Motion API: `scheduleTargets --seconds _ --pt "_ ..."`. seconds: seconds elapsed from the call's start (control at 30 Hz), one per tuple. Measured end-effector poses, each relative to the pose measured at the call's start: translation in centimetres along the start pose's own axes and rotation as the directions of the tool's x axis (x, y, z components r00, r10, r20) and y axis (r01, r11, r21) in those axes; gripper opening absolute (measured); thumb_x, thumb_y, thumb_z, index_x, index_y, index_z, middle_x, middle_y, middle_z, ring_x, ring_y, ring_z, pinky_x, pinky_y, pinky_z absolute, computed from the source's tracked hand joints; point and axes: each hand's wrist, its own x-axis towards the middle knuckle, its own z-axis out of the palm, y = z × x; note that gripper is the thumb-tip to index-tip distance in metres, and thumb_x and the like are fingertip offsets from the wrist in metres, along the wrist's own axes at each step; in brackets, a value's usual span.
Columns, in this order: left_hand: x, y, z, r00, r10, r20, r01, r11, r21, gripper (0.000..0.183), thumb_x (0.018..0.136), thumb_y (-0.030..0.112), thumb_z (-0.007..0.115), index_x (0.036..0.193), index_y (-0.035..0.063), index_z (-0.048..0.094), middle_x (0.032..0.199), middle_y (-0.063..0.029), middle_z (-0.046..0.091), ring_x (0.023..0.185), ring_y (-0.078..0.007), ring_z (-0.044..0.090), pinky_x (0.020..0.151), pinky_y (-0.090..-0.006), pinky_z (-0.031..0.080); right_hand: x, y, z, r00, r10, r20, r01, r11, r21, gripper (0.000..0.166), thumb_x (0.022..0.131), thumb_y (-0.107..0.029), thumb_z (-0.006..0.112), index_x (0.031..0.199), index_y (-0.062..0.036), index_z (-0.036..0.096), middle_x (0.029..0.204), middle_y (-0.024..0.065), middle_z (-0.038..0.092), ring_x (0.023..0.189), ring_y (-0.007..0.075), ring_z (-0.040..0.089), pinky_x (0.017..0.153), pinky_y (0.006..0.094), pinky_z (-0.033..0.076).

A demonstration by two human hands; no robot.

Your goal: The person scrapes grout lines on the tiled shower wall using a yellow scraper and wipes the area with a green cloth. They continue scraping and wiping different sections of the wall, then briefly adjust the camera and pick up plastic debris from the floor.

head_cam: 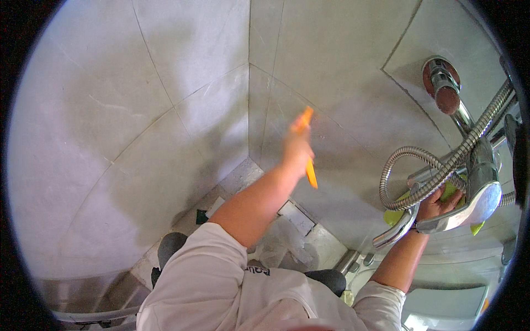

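My left hand is raised in front of the tiled wall near the corner, blurred by motion. It is closed around a slim orange handheld tool, whose ends stick out above and below the fist; its exact kind cannot be told. Over on the right, my right hand reaches behind the chrome shower mixer and its spout. A yellow-green cloth is under its fingers, against the fixture. The metal shower hose loops in front and hides part of the cloth and hand.
A chrome wall fitting juts out at the upper right. Grey tiled walls meet in a corner ahead. Below lies a tiled floor with a translucent plastic sheet or bag. A white toilet stands at the lower right.
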Motion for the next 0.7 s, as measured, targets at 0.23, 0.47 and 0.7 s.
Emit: scheduleTargets --seconds 0.23,0.47,0.7 --pt "0.4 0.0 0.0 0.997 0.066 -0.040 -0.064 0.997 0.048 0.036 0.084 0.022 0.041 0.118 0.0147 0.035 0.057 0.0020 0.034 0.041 -0.0082 0.032 0.036 -0.0223 0.030 -0.1 -0.1 0.3 1.000 0.000 -0.006 0.000 1.000 0.026 0.045 0.074 -0.026 0.049 0.107 0.0023 0.039 0.105 0.0233 0.040 0.094 0.0341 0.043 0.080 0.0397 0.036" --pt "-1.0 -0.2 0.9 0.998 0.060 -0.012 -0.058 0.994 0.093 0.034 0.084 0.020 0.038 0.118 0.0157 0.037 0.077 -0.0046 0.046 0.042 -0.0095 0.034 0.037 -0.0237 0.031 -0.1 0.1 0.5 1.000 0.003 -0.003 -0.002 0.999 0.047 0.045 0.074 -0.024 0.049 0.108 0.0028 0.038 0.106 0.0233 0.039 0.095 0.0339 0.042 0.081 0.0395 0.035" --pt "-0.3 0.7 0.8 0.994 0.061 -0.089 -0.065 0.997 -0.041 0.033 0.083 0.022 0.041 0.116 0.0178 0.038 0.058 0.0007 0.036 0.039 -0.0092 0.033 0.035 -0.0238 0.031 -0.2 0.1 0.5 1.000 -0.003 -0.001 0.003 0.997 0.071 0.045 0.074 -0.022 0.049 0.109 0.0032 0.038 0.107 0.0232 0.039 0.096 0.0336 0.042 0.081 0.0394 0.035"
